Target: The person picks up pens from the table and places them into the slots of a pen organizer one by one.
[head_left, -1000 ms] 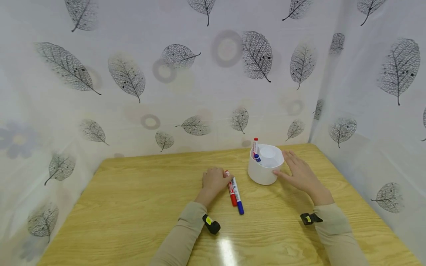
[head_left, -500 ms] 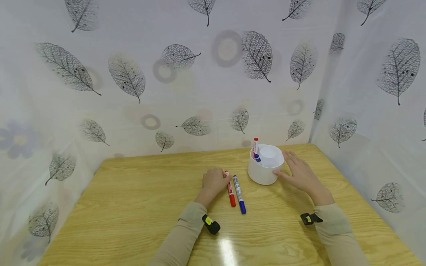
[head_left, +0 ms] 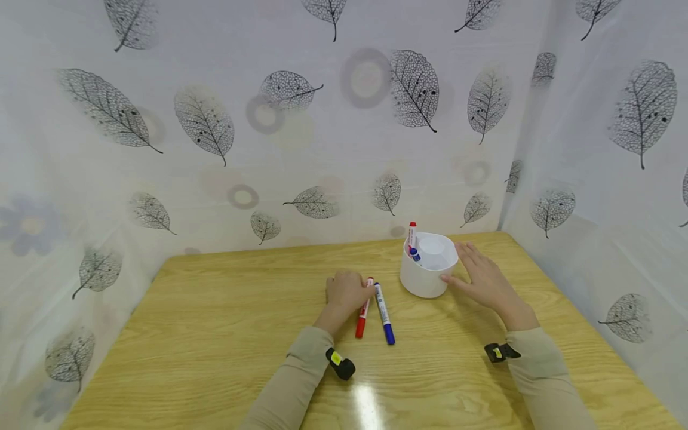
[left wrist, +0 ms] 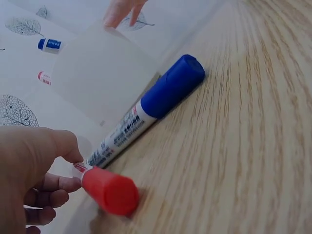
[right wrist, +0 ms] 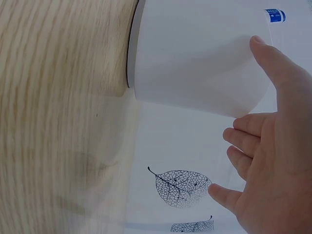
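Note:
In the head view, my left hand [head_left: 346, 291] pinches a red-capped marker [head_left: 362, 319] near its far end, between thumb and forefinger. The red cap [left wrist: 113, 191] points toward the left wrist camera. Just right of it lies a blue-capped marker [head_left: 384, 313] on the table. My right hand [head_left: 481, 283] spreads its thumb and fingers along the right side of a white pen holder [head_left: 421, 280]; the thumb rests against the wall [right wrist: 204, 58] in the right wrist view. A red marker [head_left: 412, 234] and a blue one [head_left: 415, 255] stand in the holder, their lower parts hidden.
A wood-grain table [head_left: 215, 334] runs back to a white curtain [head_left: 333, 149] printed with leaves, which also hangs along both sides. The pen holder stands near the back right corner. Black bands sit on both wrists.
The red-capped marker in my left hand has swung its capped end leftward, away from the blue-capped one. The blue-capped marker has shifted slightly. My right hand and the holder stay in place.

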`<state>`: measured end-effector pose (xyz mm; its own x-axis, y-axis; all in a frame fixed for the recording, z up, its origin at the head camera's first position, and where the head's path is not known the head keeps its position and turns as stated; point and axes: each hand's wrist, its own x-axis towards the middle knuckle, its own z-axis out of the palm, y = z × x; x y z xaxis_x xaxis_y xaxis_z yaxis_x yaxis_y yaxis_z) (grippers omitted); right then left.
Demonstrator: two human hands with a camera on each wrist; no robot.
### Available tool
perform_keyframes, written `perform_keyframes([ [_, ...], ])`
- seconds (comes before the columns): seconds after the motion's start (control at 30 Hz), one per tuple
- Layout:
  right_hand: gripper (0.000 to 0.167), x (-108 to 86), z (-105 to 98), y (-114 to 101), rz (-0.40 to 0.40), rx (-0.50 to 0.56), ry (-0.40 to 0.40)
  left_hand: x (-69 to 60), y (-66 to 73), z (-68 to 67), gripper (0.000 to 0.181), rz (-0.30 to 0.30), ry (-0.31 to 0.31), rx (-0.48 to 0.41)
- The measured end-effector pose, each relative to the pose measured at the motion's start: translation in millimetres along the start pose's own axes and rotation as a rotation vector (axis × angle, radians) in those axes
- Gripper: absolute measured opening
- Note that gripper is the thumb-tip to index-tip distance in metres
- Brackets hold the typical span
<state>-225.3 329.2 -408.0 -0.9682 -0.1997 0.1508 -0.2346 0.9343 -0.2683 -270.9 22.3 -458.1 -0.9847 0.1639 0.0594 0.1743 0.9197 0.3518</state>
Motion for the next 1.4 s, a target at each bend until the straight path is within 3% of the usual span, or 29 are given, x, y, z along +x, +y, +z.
perform_keyframes([
  [0.7, 0.093, -0.9, -1.3, -1.9, 0.01, 0.004, -0.011, -17.3, 27.0, -33.2, 0.026, 0.152, 0.144, -0.031],
  [1.17, 0.093, -1.0, -1.9, -3.2, 0.008, 0.004, -0.011, -32.2, 42.4, -54.8, 0.02, 0.285, 0.304, 0.002],
  [1.4, 0.093, -1.5, -1.6, -2.6, 0.008, 0.007, -0.007, -36.1, 45.3, -59.1, 0.019, 0.359, 0.39, -0.049],
])
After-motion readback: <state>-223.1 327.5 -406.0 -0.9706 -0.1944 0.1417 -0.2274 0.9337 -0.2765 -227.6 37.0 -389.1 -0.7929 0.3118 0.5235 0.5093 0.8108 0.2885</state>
